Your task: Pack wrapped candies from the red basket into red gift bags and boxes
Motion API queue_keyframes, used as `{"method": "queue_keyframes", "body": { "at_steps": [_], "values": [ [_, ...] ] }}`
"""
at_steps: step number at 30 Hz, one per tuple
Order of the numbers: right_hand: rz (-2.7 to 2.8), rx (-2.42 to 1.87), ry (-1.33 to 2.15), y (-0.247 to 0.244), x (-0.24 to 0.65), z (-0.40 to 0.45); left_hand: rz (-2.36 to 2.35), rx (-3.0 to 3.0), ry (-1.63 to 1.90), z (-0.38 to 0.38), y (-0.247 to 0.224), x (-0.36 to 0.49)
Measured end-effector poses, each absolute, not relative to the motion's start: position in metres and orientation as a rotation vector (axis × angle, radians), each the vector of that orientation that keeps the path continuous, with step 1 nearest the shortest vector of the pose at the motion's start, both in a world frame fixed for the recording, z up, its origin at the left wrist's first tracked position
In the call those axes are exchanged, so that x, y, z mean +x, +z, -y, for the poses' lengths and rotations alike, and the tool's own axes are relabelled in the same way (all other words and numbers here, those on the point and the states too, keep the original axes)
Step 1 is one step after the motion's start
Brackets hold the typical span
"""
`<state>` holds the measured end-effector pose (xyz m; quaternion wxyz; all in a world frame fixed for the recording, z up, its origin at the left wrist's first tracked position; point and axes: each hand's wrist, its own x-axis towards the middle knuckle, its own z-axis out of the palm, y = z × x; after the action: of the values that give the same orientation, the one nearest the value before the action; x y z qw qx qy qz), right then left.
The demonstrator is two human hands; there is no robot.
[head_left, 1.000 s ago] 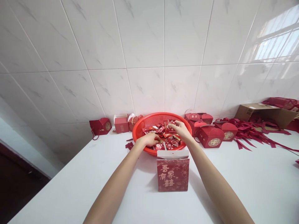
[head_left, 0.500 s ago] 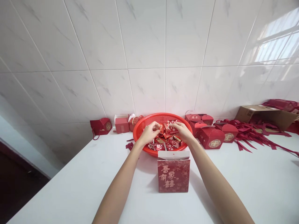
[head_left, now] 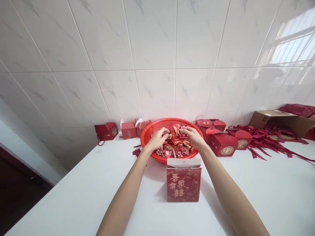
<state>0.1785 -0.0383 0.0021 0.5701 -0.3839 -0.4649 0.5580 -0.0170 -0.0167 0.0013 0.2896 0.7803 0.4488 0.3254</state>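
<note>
A red plastic basket [head_left: 172, 121] holds many red wrapped candies [head_left: 168, 153]. Over its left part, my left hand [head_left: 159, 139] is closed, with its fingertips pinched on a small wrapped candy. My right hand [head_left: 193, 137], over the right part, has its thumb and fingers closed on red candy packets [head_left: 182, 131], one of them white-dotted. In front of the basket, between my forearms, an upright dark red box [head_left: 183, 185] with light characters stands with its top flaps raised. What lies inside that box is hidden.
Several small red boxes [head_left: 222, 144] stand right of the basket, beside a heap of red ribbons [head_left: 264, 141] and an open cardboard box [head_left: 264, 118]. To the left are a red box with a cord [head_left: 106, 131] and a pink-red box [head_left: 128, 129]. A tiled wall rises behind.
My left hand has shifted slightly right, its fingertips now on a different-looking candy. The packets at my right hand are lifted a little and tilted.
</note>
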Motion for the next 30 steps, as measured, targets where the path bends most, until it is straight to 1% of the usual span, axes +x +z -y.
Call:
{"method": "queue_keyframes", "body": {
  "at_steps": [3, 5, 13, 23, 30],
  "values": [
    [1.057, -0.899, 1.296, 0.002, 0.179, 0.037, -1.311, 2.192, 0.592, 0.015, -0.001, -0.018],
    [1.024, -0.893, 1.291, 0.002, 0.179, 0.037, -1.278, 2.241, 0.432, 0.015, -0.002, -0.018],
    [0.913, -0.883, 1.299, 0.003, 0.179, 0.036, -1.157, 2.381, 0.017, 0.017, -0.005, -0.018],
    [0.857, -0.875, 1.31, -0.001, 0.182, 0.03, -1.055, 2.466, -0.082, 0.01, -0.006, -0.008],
    [0.864, -0.874, 1.307, -0.003, 0.181, 0.027, -1.072, 2.512, -0.128, 0.004, -0.001, -0.004]
  ]
}}
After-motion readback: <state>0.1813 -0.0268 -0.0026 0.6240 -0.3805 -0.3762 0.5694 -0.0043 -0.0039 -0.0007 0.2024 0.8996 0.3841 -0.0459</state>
